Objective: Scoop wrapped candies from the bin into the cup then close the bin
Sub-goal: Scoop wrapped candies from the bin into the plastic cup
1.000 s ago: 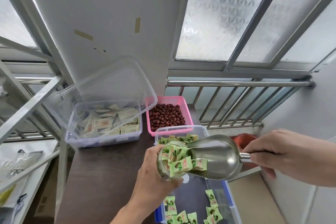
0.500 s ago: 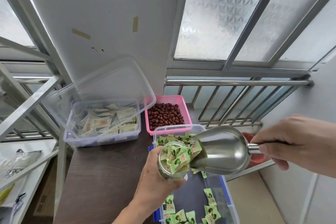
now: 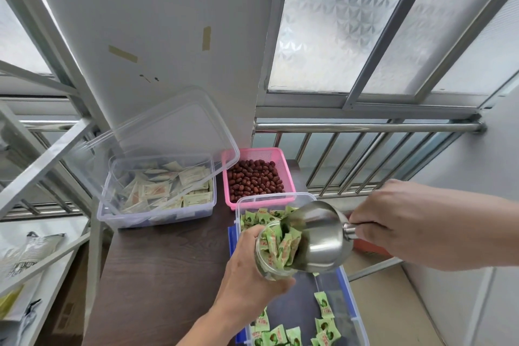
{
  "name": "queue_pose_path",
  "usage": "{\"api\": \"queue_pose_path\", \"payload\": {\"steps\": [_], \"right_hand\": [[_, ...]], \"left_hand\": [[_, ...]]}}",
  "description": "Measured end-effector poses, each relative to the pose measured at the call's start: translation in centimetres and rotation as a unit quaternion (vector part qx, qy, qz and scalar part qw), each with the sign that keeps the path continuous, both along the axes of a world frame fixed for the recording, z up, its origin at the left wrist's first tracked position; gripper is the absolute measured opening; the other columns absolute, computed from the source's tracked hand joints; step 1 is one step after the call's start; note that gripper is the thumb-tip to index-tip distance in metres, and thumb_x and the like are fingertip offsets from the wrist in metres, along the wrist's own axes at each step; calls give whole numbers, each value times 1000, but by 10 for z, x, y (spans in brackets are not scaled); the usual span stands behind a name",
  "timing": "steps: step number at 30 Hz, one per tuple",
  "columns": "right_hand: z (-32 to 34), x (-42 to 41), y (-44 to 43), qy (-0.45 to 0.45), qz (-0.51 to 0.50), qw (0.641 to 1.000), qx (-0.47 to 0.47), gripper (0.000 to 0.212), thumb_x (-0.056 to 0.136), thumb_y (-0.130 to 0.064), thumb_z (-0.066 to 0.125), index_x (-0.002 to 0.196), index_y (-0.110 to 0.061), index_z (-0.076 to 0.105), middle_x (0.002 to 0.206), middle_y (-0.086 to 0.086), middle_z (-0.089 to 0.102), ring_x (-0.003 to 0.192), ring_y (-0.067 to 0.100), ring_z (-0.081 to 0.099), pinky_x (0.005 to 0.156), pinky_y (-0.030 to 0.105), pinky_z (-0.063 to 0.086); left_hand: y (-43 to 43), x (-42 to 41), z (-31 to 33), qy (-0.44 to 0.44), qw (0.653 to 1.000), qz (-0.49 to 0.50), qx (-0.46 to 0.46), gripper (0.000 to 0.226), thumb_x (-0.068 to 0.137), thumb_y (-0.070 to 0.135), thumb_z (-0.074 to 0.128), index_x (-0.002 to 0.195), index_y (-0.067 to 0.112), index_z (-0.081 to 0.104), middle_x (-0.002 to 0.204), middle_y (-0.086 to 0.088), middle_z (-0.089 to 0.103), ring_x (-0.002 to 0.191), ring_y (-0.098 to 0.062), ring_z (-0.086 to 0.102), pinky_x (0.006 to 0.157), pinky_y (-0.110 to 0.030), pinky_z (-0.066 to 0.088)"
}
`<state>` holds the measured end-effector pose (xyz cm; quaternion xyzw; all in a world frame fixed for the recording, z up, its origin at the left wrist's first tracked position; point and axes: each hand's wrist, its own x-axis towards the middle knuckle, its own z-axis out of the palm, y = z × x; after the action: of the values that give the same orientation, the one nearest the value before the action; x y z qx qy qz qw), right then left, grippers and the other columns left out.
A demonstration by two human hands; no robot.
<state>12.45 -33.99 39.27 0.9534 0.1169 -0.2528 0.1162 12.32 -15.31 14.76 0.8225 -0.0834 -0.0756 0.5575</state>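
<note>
My left hand (image 3: 247,270) grips a clear cup (image 3: 271,254), tilted toward the right and packed with green wrapped candies (image 3: 282,244). My right hand (image 3: 398,222) holds a steel scoop (image 3: 323,239) by its handle, tipped steeply with its mouth pressed against the cup's opening. Both hang above the open clear bin with blue latches (image 3: 346,289), where more green candies (image 3: 325,305) lie loose near its front and back ends. The bin's lid is not in sight.
A pink basket of red dates (image 3: 254,180) stands behind the bin. Left of it is a clear box of pale sachets (image 3: 160,191) with its lid (image 3: 157,135) propped open. The dark wooden table (image 3: 157,275) ends at a metal railing (image 3: 365,160).
The scoop has tipped further and its mouth now meets the cup. Candies that sat in the scoop have slid into the cup. Both hands rose slightly.
</note>
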Motion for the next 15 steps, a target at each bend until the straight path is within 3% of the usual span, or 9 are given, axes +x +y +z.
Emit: {"api": "queue_pose_path", "payload": {"steps": [3,8,11,13,15], "right_hand": [[-4,3,-1,-3,10,1000,15,41,100,-42,35,78,-11,50,66,3,47,60,15,41,67,38,50],[25,-1,-17,-46,-3,999,-16,34,96,-46,40,76,-21,51,64,-2,53,57,7,47,58,16,41],[39,-4,-24,-45,-19,999,4,34,87,-53,35,83,-26,55,88,-19,62,68,8,59,66,22,54],[37,-2,-23,-26,-18,999,16,38,85,-55,31,86,-25,54,97,-28,57,69,11,60,69,29,56],[33,-2,-22,-29,-2,1000,8,35,89,-52,34,85,-23,53,103,-35,50,66,9,56,68,26,53]], "left_hand": [[2,0,0,-4,1000,13,-2,83,51,32,90,121,44,49,114,22,63,106,3,61,88,-30,56],[4,1,-2,-1,1000,23,-6,80,52,33,90,121,43,50,114,20,64,105,1,62,86,-33,57],[3,2,-3,-3,1000,28,-11,81,52,32,90,121,42,50,113,20,64,104,1,62,86,-32,57],[2,3,-4,-3,999,27,-18,82,52,30,91,122,42,50,113,20,64,104,0,63,86,-31,57],[1,2,-4,-10,1000,19,-19,84,52,29,92,123,43,49,114,20,64,106,-1,62,87,-28,56]]}}
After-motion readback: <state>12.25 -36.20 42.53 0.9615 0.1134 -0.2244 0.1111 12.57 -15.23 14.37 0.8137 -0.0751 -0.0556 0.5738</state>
